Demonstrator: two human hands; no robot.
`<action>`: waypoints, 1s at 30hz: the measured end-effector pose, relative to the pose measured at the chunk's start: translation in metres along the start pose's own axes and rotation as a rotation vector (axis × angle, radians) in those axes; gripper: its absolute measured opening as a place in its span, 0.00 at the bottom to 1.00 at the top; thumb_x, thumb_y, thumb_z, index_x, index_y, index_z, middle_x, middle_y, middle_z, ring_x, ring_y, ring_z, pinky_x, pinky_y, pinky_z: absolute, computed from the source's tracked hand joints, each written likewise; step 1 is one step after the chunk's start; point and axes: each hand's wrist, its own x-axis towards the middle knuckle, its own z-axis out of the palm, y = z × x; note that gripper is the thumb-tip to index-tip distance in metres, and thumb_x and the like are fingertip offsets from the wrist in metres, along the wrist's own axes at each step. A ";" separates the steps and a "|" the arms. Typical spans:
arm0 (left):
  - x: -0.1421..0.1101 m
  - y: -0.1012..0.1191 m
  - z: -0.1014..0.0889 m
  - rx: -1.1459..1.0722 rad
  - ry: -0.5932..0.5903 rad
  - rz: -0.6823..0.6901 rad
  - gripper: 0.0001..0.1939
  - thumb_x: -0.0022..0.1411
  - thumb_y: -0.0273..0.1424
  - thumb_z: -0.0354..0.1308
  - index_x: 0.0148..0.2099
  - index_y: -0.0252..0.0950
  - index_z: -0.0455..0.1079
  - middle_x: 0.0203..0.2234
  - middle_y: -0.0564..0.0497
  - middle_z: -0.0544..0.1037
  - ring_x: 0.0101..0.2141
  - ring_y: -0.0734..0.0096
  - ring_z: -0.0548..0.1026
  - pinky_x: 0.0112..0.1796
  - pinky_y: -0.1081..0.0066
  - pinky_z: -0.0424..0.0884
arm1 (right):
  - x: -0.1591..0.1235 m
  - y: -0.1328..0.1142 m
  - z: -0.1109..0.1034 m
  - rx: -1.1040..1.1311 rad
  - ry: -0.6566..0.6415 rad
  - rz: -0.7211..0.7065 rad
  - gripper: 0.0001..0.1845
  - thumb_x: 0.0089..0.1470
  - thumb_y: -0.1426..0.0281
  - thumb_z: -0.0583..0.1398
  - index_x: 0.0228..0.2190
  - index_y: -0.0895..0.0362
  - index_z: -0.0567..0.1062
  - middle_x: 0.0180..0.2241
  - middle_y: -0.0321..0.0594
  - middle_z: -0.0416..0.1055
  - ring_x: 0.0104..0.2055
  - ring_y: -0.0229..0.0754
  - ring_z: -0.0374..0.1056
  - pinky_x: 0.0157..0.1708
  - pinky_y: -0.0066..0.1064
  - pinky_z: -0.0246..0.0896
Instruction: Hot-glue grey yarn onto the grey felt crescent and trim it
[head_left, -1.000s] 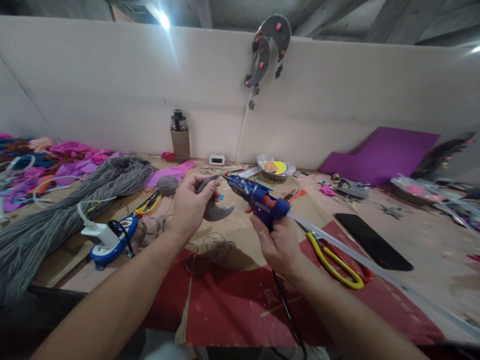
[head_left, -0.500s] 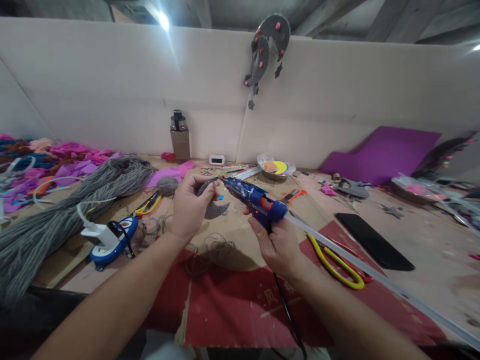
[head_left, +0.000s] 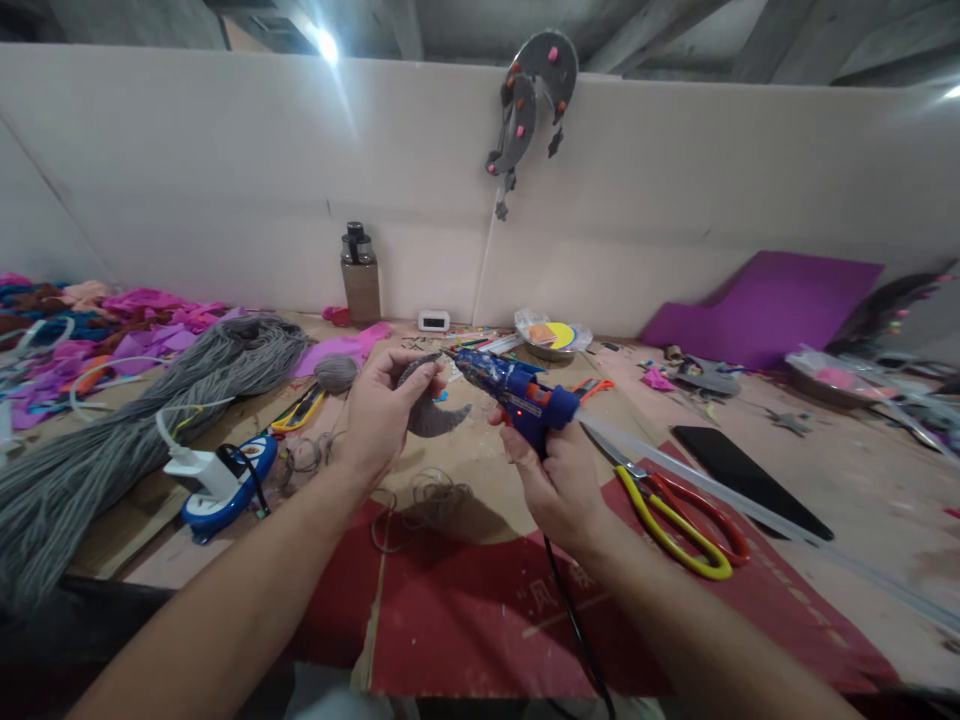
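My left hand (head_left: pixel 390 405) pinches a grey crescent moon (head_left: pixel 441 420), its upper part partly hidden by my fingers and its lower tip pointing right. In my right hand (head_left: pixel 559 480) is a blue hot glue gun (head_left: pixel 517 388), fingers wrapped round its handle. The nozzle points left, close to the upper tip of the crescent; whether they touch I cannot tell. A long clear glue stick (head_left: pixel 697 465) runs out of the gun's back toward the lower right. Below my hands lies a loose coil of thin cord (head_left: pixel 435 495).
Scissors with red and yellow handles (head_left: pixel 682 520) and a black phone (head_left: pixel 750 480) lie right. Left are a blue power strip (head_left: pixel 229 490), grey yarn (head_left: pixel 187 400) and a yellow cutter (head_left: pixel 298 408). A brown bottle (head_left: pixel 361 280) stands at the back. A crescent ornament (head_left: pixel 551 70) hangs on the wall.
The glue gun has shifted slightly right and down, its glue stick swinging up off the scissors. The crescent has turned a little in my left hand, showing more of its lower part.
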 end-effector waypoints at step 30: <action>-0.002 0.007 -0.004 0.357 0.077 0.427 0.04 0.53 0.25 0.67 0.32 0.40 0.77 0.32 0.51 0.79 0.38 0.69 0.76 0.43 0.68 0.73 | -0.001 0.001 -0.004 -0.009 -0.031 -0.079 0.08 0.62 0.67 0.55 0.41 0.54 0.72 0.36 0.44 0.76 0.38 0.45 0.73 0.38 0.38 0.70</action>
